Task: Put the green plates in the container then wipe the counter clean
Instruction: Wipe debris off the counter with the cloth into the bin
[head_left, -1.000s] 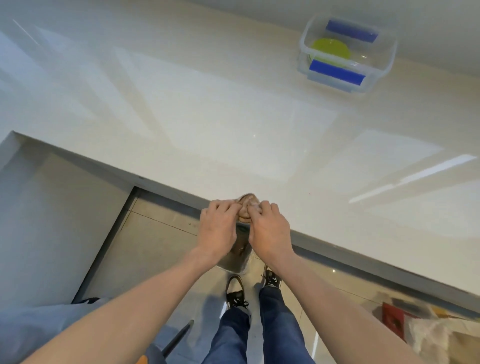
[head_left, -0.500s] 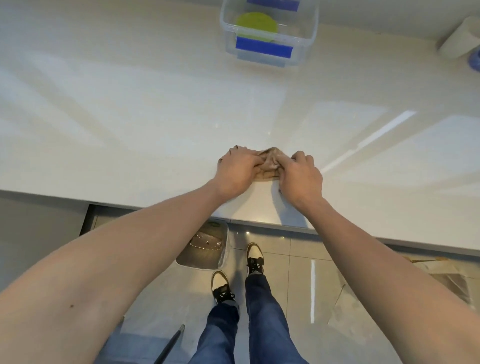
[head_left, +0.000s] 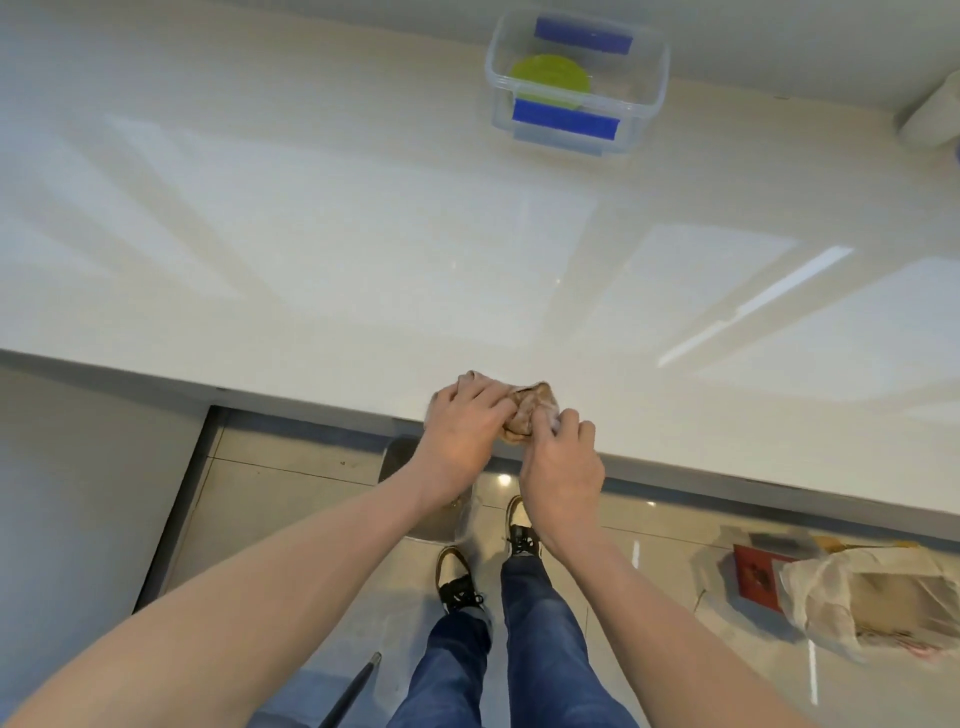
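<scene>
Head view, brown cloth (head_left: 527, 415) bunched between left hand (head_left: 465, 421), right hand (head_left: 563, 462) fingertips

Both hands (head_left: 511, 441) bunch a brown cloth (head_left: 531, 413) at the counter (head_left: 311, 234) edge.

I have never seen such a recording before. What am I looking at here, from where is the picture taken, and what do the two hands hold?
There is no machine here. A person wears a camera on the head, so you look forward and down along their own arms, legs and shoes. The left hand and the right hand together hold a crumpled brownish cloth at the near edge of a glossy pale counter. At the far side of the counter stands a clear plastic container with blue clips, and a green plate lies inside it. At the far right edge a white roll-like thing is partly cut off, so I cannot name it. The floor below is tiled.
</scene>
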